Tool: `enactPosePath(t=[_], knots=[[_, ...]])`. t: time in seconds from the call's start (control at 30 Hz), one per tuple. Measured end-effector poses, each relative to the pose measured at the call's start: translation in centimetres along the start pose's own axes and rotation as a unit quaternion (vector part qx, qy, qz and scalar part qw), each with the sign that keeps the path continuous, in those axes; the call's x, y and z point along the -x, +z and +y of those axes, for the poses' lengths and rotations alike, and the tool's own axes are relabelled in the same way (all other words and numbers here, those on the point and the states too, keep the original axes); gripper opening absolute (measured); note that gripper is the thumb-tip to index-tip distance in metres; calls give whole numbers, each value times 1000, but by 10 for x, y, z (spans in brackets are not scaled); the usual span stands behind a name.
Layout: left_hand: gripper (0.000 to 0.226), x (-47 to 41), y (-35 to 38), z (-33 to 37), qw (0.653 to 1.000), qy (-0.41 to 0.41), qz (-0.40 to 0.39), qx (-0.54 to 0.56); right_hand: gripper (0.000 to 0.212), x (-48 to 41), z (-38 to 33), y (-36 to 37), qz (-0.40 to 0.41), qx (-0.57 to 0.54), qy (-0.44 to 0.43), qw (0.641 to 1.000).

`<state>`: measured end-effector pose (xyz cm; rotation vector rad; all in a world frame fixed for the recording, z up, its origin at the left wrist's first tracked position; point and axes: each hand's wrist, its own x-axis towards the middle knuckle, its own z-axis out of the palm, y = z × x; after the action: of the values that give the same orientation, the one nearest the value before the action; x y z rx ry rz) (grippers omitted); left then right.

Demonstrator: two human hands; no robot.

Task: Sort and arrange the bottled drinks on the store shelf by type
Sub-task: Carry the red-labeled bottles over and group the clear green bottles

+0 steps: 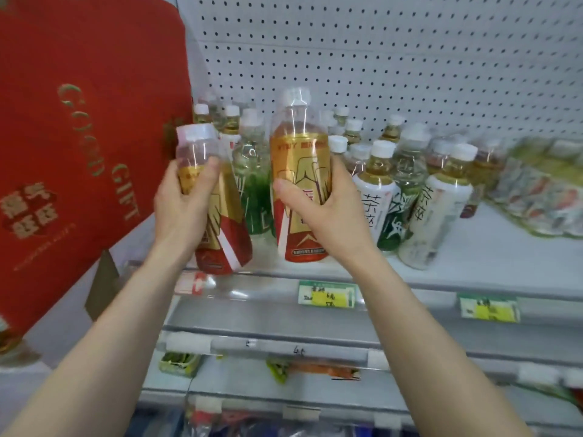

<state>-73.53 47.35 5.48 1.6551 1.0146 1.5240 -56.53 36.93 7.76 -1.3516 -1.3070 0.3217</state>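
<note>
Left hand (180,209) grips tilted gold-red bottle (232,222); right hand (321,214) grips upright matching bottle (299,156), base seemingly touching shelf (492,247).

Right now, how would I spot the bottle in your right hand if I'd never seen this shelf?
Start at the big red bag on the left, then look right along the white shelf. The right hand grips a gold-and-red bottle there. Its twin in the left hand tilts, but this one is held upright, just left of the white-label bottles.
</note>
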Motion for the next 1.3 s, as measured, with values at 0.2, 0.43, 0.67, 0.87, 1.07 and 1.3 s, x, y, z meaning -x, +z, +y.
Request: enactPosePath(t=[0.2,0.43,0.67,0.87,1.07,1.3], knots=[[68,45,53,54,994,16,-88,61,56,26,9,-67,42,-16,-2,999],[96,92,138,99,988,20,-139,62,64,46,43,-183,132,-52,16,990],[60,140,217,123,989,41,-130,59,61,20,119,-316,184,71,29,980],[59,170,243,121,997,22,-69,36,69,-19,179,-343,75,89,74,990],[49,182,249,128,999,15,-39,2,63,-56,205,-309,17,62,71,995],[50,185,258,132,999,14,-32,-18,55,-82,217,-289,15,84,71,994]])
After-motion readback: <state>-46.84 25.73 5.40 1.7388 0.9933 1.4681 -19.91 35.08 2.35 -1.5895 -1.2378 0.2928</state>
